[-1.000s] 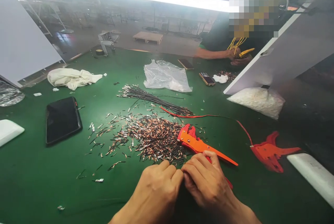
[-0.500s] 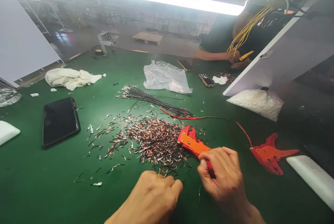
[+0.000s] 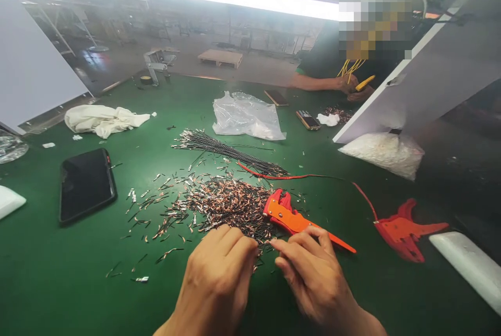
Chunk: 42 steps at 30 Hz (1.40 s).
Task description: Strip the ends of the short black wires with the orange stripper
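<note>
My left hand (image 3: 221, 268) is closed at the near edge of a pile of short stripped wire ends (image 3: 229, 200). Its fingertips face away from me, so whatever they pinch is hidden. My right hand (image 3: 313, 268) is just to its right, thumb and forefinger a little apart, with nothing visible between them. Behind the right hand, an orange and red wire stripper (image 3: 289, 216) lies on the green table, its jaws against the pile. Beyond the pile rests a bundle of black wires (image 3: 230, 151) with bright metal terminals at the left end.
A second wire stripper (image 3: 403, 229) and a white bar (image 3: 465, 268) lie right. A black phone (image 3: 88, 184) and white cloth (image 3: 104, 119) are left. Further back are a plastic bag (image 3: 248, 117) and a keypad phone (image 3: 308, 120). Across the table, a person's hands (image 3: 354, 88) hold yellow wires.
My right hand has let go of the wire stripper, which now lies on the table, and has moved left towards my left hand. My left hand has shifted slightly forward.
</note>
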### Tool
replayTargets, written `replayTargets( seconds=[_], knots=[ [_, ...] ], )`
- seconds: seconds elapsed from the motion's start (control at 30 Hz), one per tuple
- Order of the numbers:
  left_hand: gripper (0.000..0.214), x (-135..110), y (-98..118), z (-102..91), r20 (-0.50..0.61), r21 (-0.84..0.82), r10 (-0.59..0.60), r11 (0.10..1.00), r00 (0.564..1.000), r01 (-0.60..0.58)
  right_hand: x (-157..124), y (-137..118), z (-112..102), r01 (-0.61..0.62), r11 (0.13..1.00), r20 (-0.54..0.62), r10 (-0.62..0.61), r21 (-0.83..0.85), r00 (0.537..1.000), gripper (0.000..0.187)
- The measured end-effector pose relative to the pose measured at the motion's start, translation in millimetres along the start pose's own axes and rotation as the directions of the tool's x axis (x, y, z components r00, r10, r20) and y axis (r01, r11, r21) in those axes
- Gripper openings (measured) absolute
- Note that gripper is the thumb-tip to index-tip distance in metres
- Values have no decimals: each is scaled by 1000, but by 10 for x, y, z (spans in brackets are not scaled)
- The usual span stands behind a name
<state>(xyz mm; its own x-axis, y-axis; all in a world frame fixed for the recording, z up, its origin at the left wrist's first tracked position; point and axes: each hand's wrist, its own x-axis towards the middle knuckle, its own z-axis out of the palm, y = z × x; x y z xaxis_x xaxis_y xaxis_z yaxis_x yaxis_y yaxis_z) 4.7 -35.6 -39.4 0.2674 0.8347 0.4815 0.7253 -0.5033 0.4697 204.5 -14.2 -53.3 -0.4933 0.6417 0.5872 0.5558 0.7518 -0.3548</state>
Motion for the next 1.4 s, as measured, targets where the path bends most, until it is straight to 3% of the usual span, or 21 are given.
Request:
replayTargets(
  seconds=[0.1, 0.2, 0.37, 0.43, 0.5, 0.6, 0.7, 0.77, 0.83, 0.9, 1.0, 1.03, 1.1, 1.17, 1.27, 1.4],
  knots=[
    [14, 39, -18, -63, -38, -45, -23, 999, 999, 21, 17, 63, -51, -76, 992, -37, 72, -103, 997, 15],
    [17, 66, -42, -95, -97, -72, -37, 997, 995, 30, -14, 206, -132, -215, 927, -35, 215, -308, 976, 10],
    [11, 77, -51, -123, -259, 3, -112, 993, 959, 116, -216, 441, -252, -232, 857, 195, 352, -459, 915, 62],
    [11, 85, -48, -136, -289, 39, -127, 989, 949, 145, -298, 484, -282, -245, 837, 207, 384, -489, 900, 66],
    [14, 93, -49, -140, -281, 62, -151, 983, 948, 174, -350, 501, -299, -263, 823, 212, 413, -503, 886, 55],
    [20, 92, -59, -117, -234, 65, -234, 965, 944, 256, -367, 510, -305, -265, 830, 231, 417, -491, 879, 33],
    [21, 82, -65, -87, -205, 51, -305, 946, 930, 321, -321, 527, -349, -301, 839, 182, 418, -454, 890, 27],
    [18, 81, -61, -81, -189, 34, -313, 945, 931, 325, -263, 540, -431, -392, 865, 166, 457, -314, 874, 30],
    [16, 85, -50, -86, -182, 15, -308, 949, 934, 315, -188, 534, -533, -507, 861, 204, 505, -46, 838, 30],
    [16, 90, -34, -91, -183, 0, -284, 957, 941, 289, -108, 486, -605, -622, 728, 271, 561, 289, 782, 33],
    [16, 89, -8, -79, -183, -5, -242, 969, 953, 246, -7, 328, -584, -595, 321, 393, 513, 737, 763, 43],
    [16, 87, 1, -71, -186, -2, -235, 971, 954, 239, 14, 262, -545, -574, 200, 434, 474, 794, 766, 48],
    [16, 81, 18, -52, -189, 11, -215, 975, 958, 221, 34, 131, -448, -562, 46, 483, 456, 826, 747, 34],
    [15, 73, 34, -37, -184, 10, -187, 981, 965, 192, 25, 27, -355, -555, -58, 526, 414, 830, 743, 27],
    [14, 57, 59, -22, -149, -72, -131, 990, 980, 121, -5, -60, -249, -547, -156, 563, 360, 822, 744, 32],
    [18, 46, 108, -15, 62, -333, -57, 940, 996, 74, -22, -97, -139, -480, -122, 483, 422, 869, 767, 44]
  ],
)
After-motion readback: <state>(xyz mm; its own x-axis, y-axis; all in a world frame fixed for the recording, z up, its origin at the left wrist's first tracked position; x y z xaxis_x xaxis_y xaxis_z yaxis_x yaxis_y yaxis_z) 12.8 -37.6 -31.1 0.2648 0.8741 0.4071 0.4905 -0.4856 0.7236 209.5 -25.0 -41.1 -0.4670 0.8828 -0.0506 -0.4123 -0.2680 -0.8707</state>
